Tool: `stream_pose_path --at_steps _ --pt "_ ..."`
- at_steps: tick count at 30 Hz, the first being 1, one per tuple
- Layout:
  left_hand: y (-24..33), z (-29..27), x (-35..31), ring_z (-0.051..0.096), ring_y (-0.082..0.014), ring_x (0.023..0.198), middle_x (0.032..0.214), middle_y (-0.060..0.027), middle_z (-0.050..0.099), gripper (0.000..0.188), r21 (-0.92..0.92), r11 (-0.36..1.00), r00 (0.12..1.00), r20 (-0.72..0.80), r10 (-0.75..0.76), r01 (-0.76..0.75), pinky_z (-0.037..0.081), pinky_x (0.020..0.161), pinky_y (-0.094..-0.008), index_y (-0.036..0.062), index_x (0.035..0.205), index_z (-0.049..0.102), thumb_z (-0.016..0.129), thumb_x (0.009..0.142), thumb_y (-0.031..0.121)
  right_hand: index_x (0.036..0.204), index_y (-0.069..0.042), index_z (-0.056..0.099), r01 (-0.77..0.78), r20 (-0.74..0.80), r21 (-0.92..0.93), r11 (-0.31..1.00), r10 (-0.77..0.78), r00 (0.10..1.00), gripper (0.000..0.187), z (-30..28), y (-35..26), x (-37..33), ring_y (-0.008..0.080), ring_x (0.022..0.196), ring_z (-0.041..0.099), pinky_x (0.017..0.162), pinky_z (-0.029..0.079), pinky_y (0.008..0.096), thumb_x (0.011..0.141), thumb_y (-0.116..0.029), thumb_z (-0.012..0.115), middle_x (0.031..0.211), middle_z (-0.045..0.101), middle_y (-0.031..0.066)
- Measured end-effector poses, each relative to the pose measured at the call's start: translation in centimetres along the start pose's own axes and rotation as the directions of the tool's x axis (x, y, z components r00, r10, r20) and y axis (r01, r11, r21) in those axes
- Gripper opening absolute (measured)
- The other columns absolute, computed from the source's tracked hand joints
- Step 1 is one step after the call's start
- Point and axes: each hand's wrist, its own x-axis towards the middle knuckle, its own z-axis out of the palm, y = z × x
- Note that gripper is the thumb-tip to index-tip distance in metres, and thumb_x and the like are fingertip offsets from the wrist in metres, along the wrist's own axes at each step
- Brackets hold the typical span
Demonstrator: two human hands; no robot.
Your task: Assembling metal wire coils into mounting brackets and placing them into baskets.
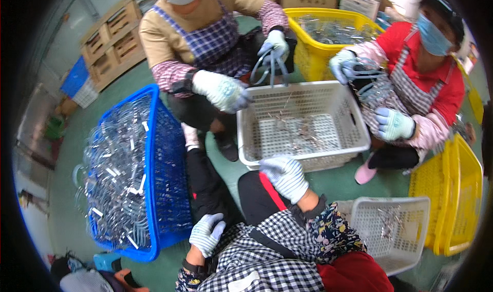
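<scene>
Left hand (207, 234): white-gloved, loosely curled, back upward; hold unclear.
Right hand (285, 178): fingers bent, by the near edge of a white rectangular plastic crate (331, 161), leftward; hold unclear.
Thin silvery metal pieces (304, 133): inside, mostly mid-floor.

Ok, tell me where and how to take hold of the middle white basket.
The white basket is probably best gripped by its rim at the left and right ends, coming in from both sides: it stands upright, open at the top, with a lip and, in its right end, a handle slot.
</scene>
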Motion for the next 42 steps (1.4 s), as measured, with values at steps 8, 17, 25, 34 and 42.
stream_pose_path --at_steps 8,17,25,34,42 --pt "-2.0 -2.7 -6.9 0.059 -0.0305 0.094 0.098 -0.0124 0.061 0.032 0.233 0.916 0.944 -0.021 -0.33 0.326 0.047 0.081 -0.0366 0.012 0.104 0.06 0.052 0.087 0.037 0.082 -0.008 0.064 -0.21 0.192 -0.56 0.801 0.372 0.908 0.027 3.5 20.9 -6.0 0.0351 0.068 0.061 0.062 0.047 0.0459 0.086 -0.031 0.051 0.08 0.064 0.0197" --pt "-4.7 -4.3 -21.9 0.057 -0.0324 0.1 0.105 -0.0136 0.061 0.045 0.197 0.591 0.621 -0.32 -0.715 0.782 0.046 0.086 -0.0427 0.0145 0.111 0.06 0.05 0.081 0.047 0.093 -0.007 0.064 0.127 0.442 -0.719 0.683 0.308 0.842 0.048 0.8 21.4 -4.6 0.0374 0.09 0.059 0.077 0.047 0.0436 0.086 -0.051 0.046 0.095 0.063 0.0196" --pt "-16.9 -18.5 -41.4 0.054 -0.029 0.108 0.117 -0.0148 0.055 0.056 -0.151 -0.095 -0.173 -0.668 -0.724 0.984 0.042 0.089 -0.0415 0.0075 0.113 0.056 0.059 0.072 0.045 0.119 -0.012 0.057 0.105 0.463 -0.705 0.701 0.343 0.818 0.043 5.7 19.7 0.3 0.0383 0.109 0.052 0.093 0.041 0.0416 0.091 -0.04 0.04 0.114 0.057 0.0226" --pt "-21.1 -28.1 -47.9 0.052 -0.0266 0.102 0.105 -0.0114 0.059 0.032 -0.273 -0.213 -0.33 -0.893 -0.306 0.938 0.036 0.089 -0.0396 0.0077 0.107 0.059 0.048 0.082 0.023 0.118 -0.012 0.057 0.132 0.483 -0.684 0.717 0.31 0.819 0.042 8.6 12.8 2.1 0.0381 0.109 0.052 0.093 0.041 0.0418 0.091 -0.04 0.04 0.114 0.057 0.0227" --pt "-28.8 -19.7 -48.4 0.036 -0.0266 0.128 0.135 -0.0114 0.044 0.04 0.391 -0.412 0.023 -0.748 -0.663 0.824 0.018 0.107 -0.045 0.0065 0.126 0.051 0.038 0.089 0.018 0.118 -0.013 0.057 0.158 0.511 -0.648 0.745 0.271 0.816 0.042 10.5 12.2 3.2 0.038 0.109 0.052 0.094 0.041 0.042 0.091 -0.04 0.04 0.114 0.057 0.0227"
